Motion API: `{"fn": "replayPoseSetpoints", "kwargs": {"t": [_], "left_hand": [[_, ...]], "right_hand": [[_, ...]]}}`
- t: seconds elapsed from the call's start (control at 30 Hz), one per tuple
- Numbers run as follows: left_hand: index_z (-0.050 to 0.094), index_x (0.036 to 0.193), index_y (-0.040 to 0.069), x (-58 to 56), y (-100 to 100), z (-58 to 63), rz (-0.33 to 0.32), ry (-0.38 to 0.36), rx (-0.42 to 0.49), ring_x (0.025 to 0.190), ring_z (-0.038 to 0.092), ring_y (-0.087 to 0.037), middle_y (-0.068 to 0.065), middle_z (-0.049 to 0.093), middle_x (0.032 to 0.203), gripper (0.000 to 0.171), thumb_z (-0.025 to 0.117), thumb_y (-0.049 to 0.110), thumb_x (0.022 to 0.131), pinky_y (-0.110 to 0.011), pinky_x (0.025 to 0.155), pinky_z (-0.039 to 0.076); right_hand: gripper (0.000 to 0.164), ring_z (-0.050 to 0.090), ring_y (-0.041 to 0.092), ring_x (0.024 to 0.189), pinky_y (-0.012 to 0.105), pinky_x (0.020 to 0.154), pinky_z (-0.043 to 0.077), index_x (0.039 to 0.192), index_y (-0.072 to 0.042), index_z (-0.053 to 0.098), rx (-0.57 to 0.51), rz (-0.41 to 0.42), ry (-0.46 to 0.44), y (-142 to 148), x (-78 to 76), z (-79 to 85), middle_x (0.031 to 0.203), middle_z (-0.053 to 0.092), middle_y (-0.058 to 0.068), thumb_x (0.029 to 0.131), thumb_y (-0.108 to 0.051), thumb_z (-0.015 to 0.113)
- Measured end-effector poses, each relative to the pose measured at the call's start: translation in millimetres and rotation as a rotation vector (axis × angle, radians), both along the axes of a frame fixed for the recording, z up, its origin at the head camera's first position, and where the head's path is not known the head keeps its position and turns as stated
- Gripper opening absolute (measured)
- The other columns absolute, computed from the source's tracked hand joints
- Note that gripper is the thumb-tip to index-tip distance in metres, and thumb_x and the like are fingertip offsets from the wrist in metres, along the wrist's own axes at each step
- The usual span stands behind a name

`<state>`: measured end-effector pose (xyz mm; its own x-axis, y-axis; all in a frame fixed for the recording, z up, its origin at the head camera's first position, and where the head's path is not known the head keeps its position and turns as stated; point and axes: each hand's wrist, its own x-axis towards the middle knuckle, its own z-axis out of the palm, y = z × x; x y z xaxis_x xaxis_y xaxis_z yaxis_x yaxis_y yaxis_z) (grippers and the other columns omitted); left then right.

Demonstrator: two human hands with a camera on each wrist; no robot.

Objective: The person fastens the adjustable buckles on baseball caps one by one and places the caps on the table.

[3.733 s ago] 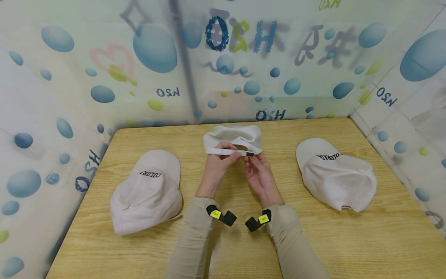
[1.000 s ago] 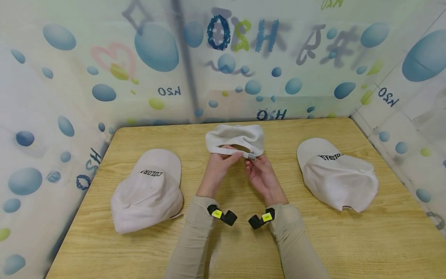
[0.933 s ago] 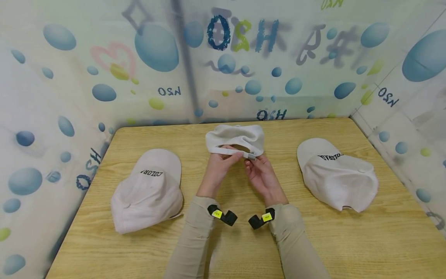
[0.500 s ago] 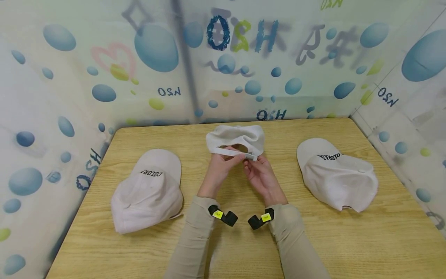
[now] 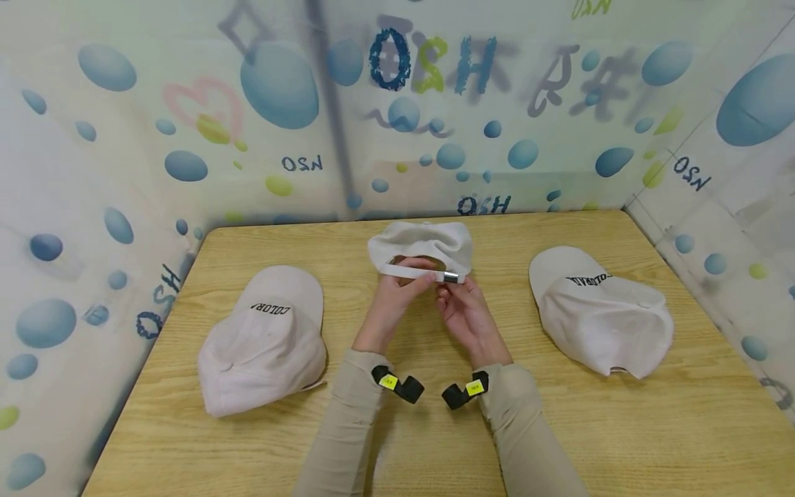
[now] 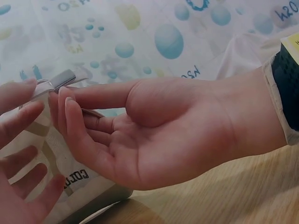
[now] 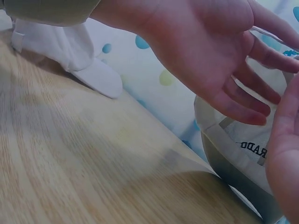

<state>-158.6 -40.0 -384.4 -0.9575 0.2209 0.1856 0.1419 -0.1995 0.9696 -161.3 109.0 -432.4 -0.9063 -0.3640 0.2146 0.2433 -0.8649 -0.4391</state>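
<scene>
In the head view, a white baseball cap (image 5: 428, 238) sits at the table's back middle, its rear opening facing me. My left hand (image 5: 391, 300) pinches its back strap (image 5: 404, 271), thumb in front and fingers behind. My right hand (image 5: 468, 317) pinches the strap at its right end, beside the metal buckle (image 5: 450, 277). In the left wrist view, the thumb and index finger of the right hand (image 6: 154, 135) meet just under the buckle (image 6: 63, 79). The left hand (image 7: 201, 51) has its other fingers spread in the right wrist view. Black lettering shows inside the cap (image 7: 257, 130).
A second white cap (image 5: 261, 352) lies on the left of the wooden table (image 5: 428, 455), and a third white cap (image 5: 602, 317) on the right. A patterned wall (image 5: 397, 159) stands right behind the table. Each wrist wears a black camera.
The buckle has turned in my fingers: dark earlier, then grey, its face is now shiny. The strap has tilted and levelled again. Both side caps have stayed where they were.
</scene>
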Motion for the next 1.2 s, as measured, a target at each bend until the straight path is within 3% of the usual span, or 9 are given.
{"fn": "replayPoseSetpoints", "kwargs": {"t": [0.23,0.37,0.63,0.8,1.03,1.2], "left_hand": [[0.060,0.096,0.000,7.5,-1.8,10.5,0.017,0.029,-0.013,0.100,0.046,-0.019,-0.007,0.049,0.109,0.016,0.062,0.011,0.084,-0.034,0.083,0.038],[0.060,0.088,0.001,7.7,-1.8,11.3,0.024,0.021,-0.001,0.096,0.048,-0.017,-0.006,0.052,0.102,0.009,0.062,0.009,0.083,-0.032,0.080,0.038],[0.058,0.087,-0.001,7.0,-1.4,12.1,0.020,0.005,0.054,0.089,0.052,-0.017,-0.005,0.055,0.093,0.009,0.062,0.006,0.083,-0.030,0.079,0.041],[0.060,0.085,0.003,0.6,-1.5,0.3,0.035,0.004,0.045,0.092,0.052,-0.020,-0.009,0.055,0.095,0.010,0.065,0.011,0.082,-0.032,0.081,0.041],[0.059,0.085,0.000,8.8,-1.5,13.3,0.029,-0.012,0.029,0.092,0.052,-0.019,-0.006,0.055,0.095,0.008,0.062,0.007,0.084,-0.033,0.082,0.040],[0.060,0.086,0.000,7.9,-1.5,11.5,0.023,0.009,0.013,0.094,0.051,-0.019,-0.007,0.053,0.098,0.008,0.062,0.007,0.084,-0.033,0.083,0.040]], "right_hand": [[0.022,0.059,0.013,0.073,0.023,0.067,0.049,0.097,-0.003,0.057,-0.030,0.016,0.025,0.4,0.0,-1.0,0.087,0.061,0.008,0.095,0.000,0.035],[0.022,0.058,0.013,0.073,0.023,0.066,0.048,0.097,-0.003,0.056,-0.033,0.018,0.017,0.9,0.0,-1.6,0.086,0.061,0.007,0.096,-0.001,0.034],[0.023,0.060,0.014,0.075,0.024,0.069,0.049,0.100,-0.001,0.056,-0.030,0.039,0.023,1.7,0.0,-1.8,0.088,0.061,0.009,0.096,-0.001,0.034],[0.018,0.061,0.015,0.076,0.024,0.068,0.049,0.098,-0.001,0.058,-0.021,0.041,0.027,1.8,-0.4,-2.4,0.087,0.062,0.010,0.094,0.000,0.040],[0.018,0.061,0.016,0.076,0.025,0.068,0.049,0.096,0.000,0.059,-0.013,0.041,0.032,1.3,-0.7,-2.1,0.085,0.063,0.011,0.093,0.001,0.042],[0.021,0.061,0.016,0.076,0.024,0.069,0.049,0.097,0.000,0.059,-0.010,0.046,0.037,1.0,-0.6,-2.2,0.087,0.063,0.011,0.094,0.001,0.038]]}}
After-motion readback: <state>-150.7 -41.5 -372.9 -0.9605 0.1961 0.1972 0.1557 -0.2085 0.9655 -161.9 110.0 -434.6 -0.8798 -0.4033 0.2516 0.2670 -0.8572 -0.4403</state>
